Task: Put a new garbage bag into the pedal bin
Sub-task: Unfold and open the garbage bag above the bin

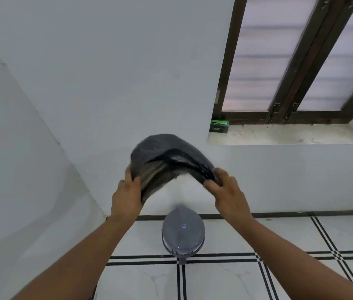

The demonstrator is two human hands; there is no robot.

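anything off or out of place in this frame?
Nothing damaged or spilled. The black garbage bag is held up in the air between left hand and right hand, blurred, while the pedal bin below has its lid shut. A green box sits in the corner of the window ledge.
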